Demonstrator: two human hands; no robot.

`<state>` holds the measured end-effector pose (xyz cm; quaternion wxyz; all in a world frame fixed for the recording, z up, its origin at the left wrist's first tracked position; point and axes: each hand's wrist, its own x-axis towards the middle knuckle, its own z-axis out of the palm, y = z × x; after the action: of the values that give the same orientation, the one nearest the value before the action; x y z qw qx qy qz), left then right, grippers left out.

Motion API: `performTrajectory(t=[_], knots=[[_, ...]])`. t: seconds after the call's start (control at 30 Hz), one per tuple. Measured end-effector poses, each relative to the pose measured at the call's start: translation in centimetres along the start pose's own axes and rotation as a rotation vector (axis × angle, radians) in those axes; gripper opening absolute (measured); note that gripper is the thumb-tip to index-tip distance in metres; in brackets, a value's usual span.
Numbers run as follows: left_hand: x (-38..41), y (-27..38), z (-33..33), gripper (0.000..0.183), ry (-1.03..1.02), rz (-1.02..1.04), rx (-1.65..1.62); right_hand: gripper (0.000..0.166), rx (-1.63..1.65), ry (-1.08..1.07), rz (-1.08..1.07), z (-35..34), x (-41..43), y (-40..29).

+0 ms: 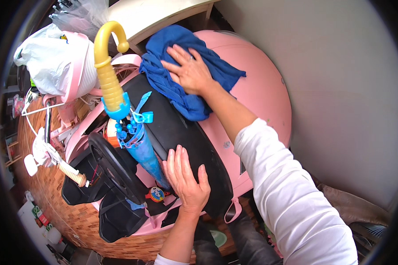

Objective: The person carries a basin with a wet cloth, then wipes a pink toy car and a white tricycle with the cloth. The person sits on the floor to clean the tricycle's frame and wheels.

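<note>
My right hand (190,71), fingers spread, presses flat on a crumpled blue cloth (172,43). The cloth lies over the pink hood (252,66) of a child's ride-on toy car and partly over its black windshield panel (199,149). My left hand (187,182) rests on the near part of that panel, its fingers extended and holding nothing. Just left of it, a folded blue child's umbrella (142,152) with a yellow hooked handle (111,73) stands in the car, beside the black steering wheel (114,169). A small round toy (157,194) with a cartoon figure lies below the umbrella.
A pink bicycle with a white-gripped handlebar (48,152) and a basket (83,69) holding a white plastic bag (49,63) stands at the left. A pale table (152,16) is beyond the car. The grey wall (335,82) rises at the right. A pink side mirror (233,212) juts out near my legs.
</note>
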<state>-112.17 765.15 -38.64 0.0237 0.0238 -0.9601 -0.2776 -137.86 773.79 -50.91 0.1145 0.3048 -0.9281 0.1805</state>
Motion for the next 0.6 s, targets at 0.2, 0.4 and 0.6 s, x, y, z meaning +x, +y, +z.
performTrajectory(t=[0.2, 0.4, 0.6], knots=[[-0.1, 0.1, 0.2, 0.054, 0.000, 0.028, 0.042, 0.050, -0.074, 0.070, 0.372, -2.0, -2.1, 11.1], [0.0, 0.4, 0.5, 0.052, 0.028, 0.039, 0.032, 0.053, -0.061, -0.088, 0.907, -6.4, -17.6, 20.3], [-0.2, 0.0, 0.7, 0.052, 0.049, 0.056, 0.064, 0.047, -0.003, 0.004, 0.902, -10.2, -30.2, 11.2]])
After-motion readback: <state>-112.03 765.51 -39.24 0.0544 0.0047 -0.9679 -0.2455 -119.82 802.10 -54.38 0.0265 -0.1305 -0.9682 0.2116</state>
